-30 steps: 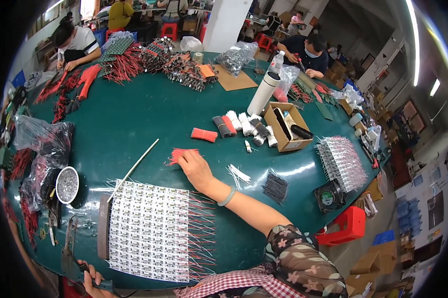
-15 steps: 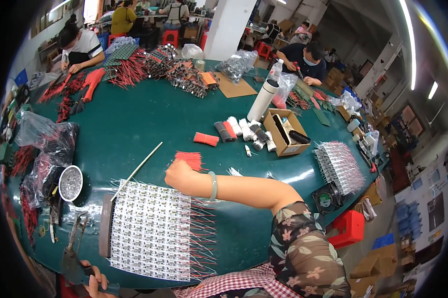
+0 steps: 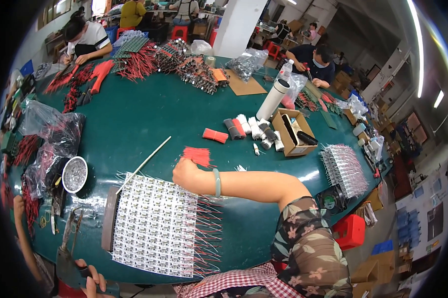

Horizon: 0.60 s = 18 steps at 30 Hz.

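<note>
My left hand (image 3: 93,279), low at the left, is wrapped round the handle of a dark gun-shaped tool (image 3: 67,265) with thin metal prongs pointing up. My right hand (image 3: 185,175) is closed like a fist over the far right corner of a white panel of small circuit boards (image 3: 154,226); whatever its fingers hold is hidden. Red and pale wires (image 3: 208,248) stick out from the panel's right side. Just beyond my right hand lies a loose bundle of red wires (image 3: 197,156). A dark bar (image 3: 108,223) runs along the panel's left edge, and a pale stick (image 3: 147,163) leans across its far left corner.
A bowl of shiny bits (image 3: 75,175) and plastic bags (image 3: 55,129) are at the left, with another person's arm (image 3: 28,246) at the edge. Wire bundles (image 3: 215,135), a white flask (image 3: 272,101) and an open carton (image 3: 296,149) stand beyond. Two co-workers sit across the table.
The view has shifted slightly, moving the scene right. Another person's arm has come in at the left edge. My right hand stays at the panel's corner; my left still grips the tool.
</note>
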Available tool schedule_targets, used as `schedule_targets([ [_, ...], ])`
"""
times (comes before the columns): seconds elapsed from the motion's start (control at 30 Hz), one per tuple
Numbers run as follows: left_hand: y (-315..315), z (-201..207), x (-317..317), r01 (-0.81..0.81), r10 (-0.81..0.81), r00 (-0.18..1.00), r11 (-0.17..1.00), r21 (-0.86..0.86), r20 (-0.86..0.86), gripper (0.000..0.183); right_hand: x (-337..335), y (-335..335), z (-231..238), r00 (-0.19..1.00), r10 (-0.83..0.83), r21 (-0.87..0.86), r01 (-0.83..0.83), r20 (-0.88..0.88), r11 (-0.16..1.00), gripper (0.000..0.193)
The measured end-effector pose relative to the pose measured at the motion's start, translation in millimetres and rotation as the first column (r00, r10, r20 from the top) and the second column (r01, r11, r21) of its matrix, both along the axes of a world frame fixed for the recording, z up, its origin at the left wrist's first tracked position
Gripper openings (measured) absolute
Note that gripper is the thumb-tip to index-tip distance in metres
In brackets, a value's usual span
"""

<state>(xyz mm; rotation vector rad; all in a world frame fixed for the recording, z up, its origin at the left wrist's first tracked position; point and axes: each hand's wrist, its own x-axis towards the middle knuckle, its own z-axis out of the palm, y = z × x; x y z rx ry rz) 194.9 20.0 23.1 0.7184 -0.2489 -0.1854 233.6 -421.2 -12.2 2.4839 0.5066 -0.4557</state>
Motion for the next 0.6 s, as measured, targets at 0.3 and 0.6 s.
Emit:
schedule_targets([
  [0.3, -48, 38, 8, -0.156, 0.155, 0.988, 0.981, 0.119, 0.016, 0.035, -5, -2, 11, 0.995, -0.089, 0.025, 0.088, 0.037, 0.996, 0.014],
  [0.6, -98, 38, 3, -0.212, 0.224, 0.974, 0.951, 0.224, -0.031, 0.043, -6, 3, 6, 0.994, -0.109, 0.0, 0.109, -0.005, 0.994, 0.025],
])
